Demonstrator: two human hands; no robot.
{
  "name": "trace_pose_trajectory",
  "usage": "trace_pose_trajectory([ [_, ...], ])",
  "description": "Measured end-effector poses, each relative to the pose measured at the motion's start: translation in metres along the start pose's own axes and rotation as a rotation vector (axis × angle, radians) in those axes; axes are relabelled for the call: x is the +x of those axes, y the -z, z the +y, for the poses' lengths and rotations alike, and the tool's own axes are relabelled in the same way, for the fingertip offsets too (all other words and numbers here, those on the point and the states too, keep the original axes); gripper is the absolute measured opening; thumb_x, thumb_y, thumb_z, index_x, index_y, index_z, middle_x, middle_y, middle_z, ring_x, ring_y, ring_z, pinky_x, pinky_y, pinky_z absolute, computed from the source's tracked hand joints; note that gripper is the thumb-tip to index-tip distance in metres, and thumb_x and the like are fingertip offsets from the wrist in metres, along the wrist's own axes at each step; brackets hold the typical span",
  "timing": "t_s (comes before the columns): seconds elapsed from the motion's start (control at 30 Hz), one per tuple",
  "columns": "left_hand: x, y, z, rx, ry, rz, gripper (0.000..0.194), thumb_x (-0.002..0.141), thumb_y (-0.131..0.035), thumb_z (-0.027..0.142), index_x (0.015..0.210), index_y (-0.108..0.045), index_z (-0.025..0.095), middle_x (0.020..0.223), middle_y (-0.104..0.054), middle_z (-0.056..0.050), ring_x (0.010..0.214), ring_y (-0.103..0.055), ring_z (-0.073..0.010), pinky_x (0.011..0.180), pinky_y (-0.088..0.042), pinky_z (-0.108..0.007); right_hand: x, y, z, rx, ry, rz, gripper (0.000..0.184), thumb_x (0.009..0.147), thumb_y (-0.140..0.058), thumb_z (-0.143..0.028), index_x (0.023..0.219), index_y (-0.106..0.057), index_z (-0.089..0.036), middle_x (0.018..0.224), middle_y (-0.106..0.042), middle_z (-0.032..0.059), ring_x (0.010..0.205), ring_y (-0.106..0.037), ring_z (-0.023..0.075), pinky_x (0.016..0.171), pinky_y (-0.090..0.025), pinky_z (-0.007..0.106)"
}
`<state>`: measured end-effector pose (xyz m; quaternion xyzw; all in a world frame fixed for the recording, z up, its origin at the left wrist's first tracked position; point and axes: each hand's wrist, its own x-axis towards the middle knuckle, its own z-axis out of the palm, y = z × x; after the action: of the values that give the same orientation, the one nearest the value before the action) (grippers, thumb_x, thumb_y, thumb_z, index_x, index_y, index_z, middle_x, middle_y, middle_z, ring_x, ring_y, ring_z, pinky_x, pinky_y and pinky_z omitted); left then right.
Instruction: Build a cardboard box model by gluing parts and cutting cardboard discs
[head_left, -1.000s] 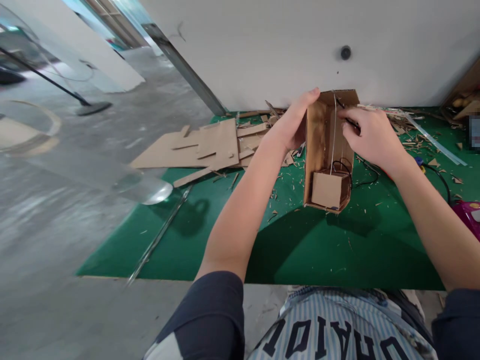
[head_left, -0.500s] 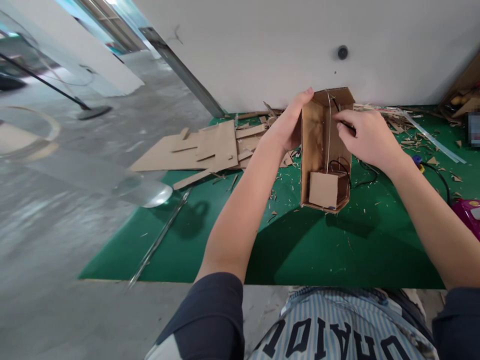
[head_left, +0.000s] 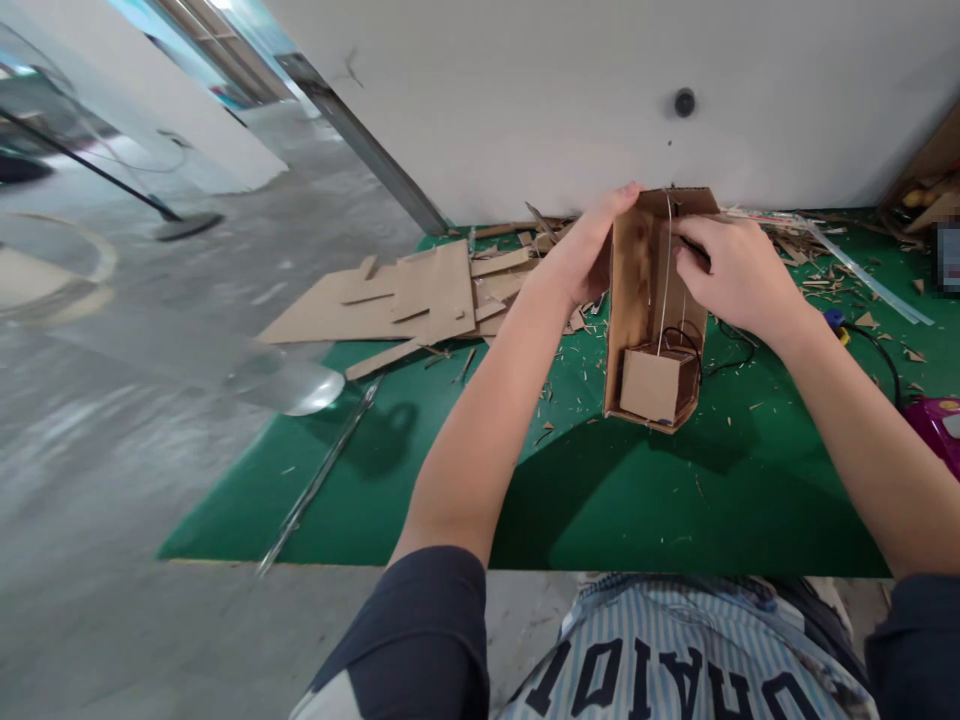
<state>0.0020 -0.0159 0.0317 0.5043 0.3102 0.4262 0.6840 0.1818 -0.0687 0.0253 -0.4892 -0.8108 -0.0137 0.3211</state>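
Observation:
A tall open-fronted cardboard frame [head_left: 628, 300] stands upright on the green mat [head_left: 450, 470]. Inside it, near the bottom, sits a small cardboard box [head_left: 651, 385] with a thin white string running up from it to the frame's top. My left hand [head_left: 589, 250] grips the frame's upper left wall, fingers curled over the top edge. Near the top right wall, my right hand [head_left: 739, 275] is closed, pinching something small and dark I cannot make out. A black wire loops behind the small box.
Flat cardboard offcuts [head_left: 405, 295] lie at the mat's far left, and small scraps litter it. A metal rod [head_left: 319, 475] lies along the left edge. A clear plastic strip [head_left: 862, 275], a black cable [head_left: 874, 350] and a pink object [head_left: 937, 425] are at the right. A white wall stands behind.
The frame has tilted and shifted slightly under both hands. My right hand has closed in a little nearer to its top edge; my left hand keeps its grip.

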Motion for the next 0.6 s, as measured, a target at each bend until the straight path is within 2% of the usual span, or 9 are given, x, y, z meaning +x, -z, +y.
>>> trace_pose_trajectory([
  [0.07,-0.002,-0.001,-0.001,-0.011,-0.060,-0.031,0.024,0.096,-0.053,0.039,0.112,-0.066,0.026,0.082,-0.071,0.001,0.082,-0.068,-0.0183,0.071,-0.051,-0.026,0.000,0.000,0.001,-0.002,0.001,0.008,0.041,0.096,-0.046,-0.023,0.132,-0.067,-0.025,0.126,-0.073,0.0113,0.114,-0.067,0.0347,0.097,-0.053,0.054],
  [0.2,-0.006,-0.001,0.000,-0.004,-0.167,-0.063,0.021,0.096,-0.057,0.036,0.114,-0.063,0.028,0.094,-0.073,0.001,0.084,-0.066,-0.0184,0.073,-0.051,-0.027,0.000,0.002,0.000,-0.039,0.020,0.026,0.047,0.095,-0.047,-0.022,0.140,-0.061,-0.025,0.134,-0.069,0.0115,0.117,-0.066,0.0356,0.096,-0.053,0.053],
  [0.33,-0.010,0.004,0.006,0.129,-0.297,-0.107,0.028,0.095,-0.060,0.034,0.123,-0.062,0.031,0.085,-0.065,0.002,0.084,-0.067,-0.0174,0.073,-0.051,-0.025,-0.002,0.007,-0.005,-0.089,0.037,0.029,0.051,0.094,-0.046,-0.023,0.144,-0.057,-0.025,0.134,-0.068,0.0114,0.114,-0.066,0.0350,0.090,-0.054,0.049],
  [0.4,-0.014,0.006,0.010,0.207,-0.332,-0.113,0.030,0.093,-0.063,0.031,0.123,-0.065,0.032,0.090,-0.064,0.002,0.090,-0.068,-0.0171,0.077,-0.051,-0.023,-0.003,0.009,-0.007,-0.104,0.037,0.021,0.051,0.095,-0.045,-0.022,0.145,-0.057,-0.024,0.131,-0.069,0.0111,0.109,-0.067,0.0338,0.087,-0.054,0.047],
  [0.53,-0.027,-0.003,0.022,0.291,-0.400,-0.150,0.029,0.093,-0.063,0.026,0.121,-0.071,0.028,0.119,-0.067,0.002,0.120,-0.064,-0.0179,0.096,-0.048,-0.020,-0.004,0.011,-0.008,-0.142,0.045,0.003,0.048,0.095,-0.045,-0.023,0.141,-0.060,-0.025,0.124,-0.071,0.0117,0.105,-0.068,0.0332,0.083,-0.052,0.046],
  [0.6,-0.033,-0.014,0.028,0.232,-0.291,-0.058,0.023,0.097,-0.060,0.030,0.115,-0.073,0.027,0.118,-0.069,0.003,0.125,-0.061,-0.0168,0.100,-0.046,-0.018,-0.005,0.010,-0.007,-0.159,0.057,-0.003,0.046,0.095,-0.045,-0.023,0.137,-0.063,-0.024,0.123,-0.071,0.0125,0.106,-0.067,0.0335,0.081,-0.051,0.045],
])
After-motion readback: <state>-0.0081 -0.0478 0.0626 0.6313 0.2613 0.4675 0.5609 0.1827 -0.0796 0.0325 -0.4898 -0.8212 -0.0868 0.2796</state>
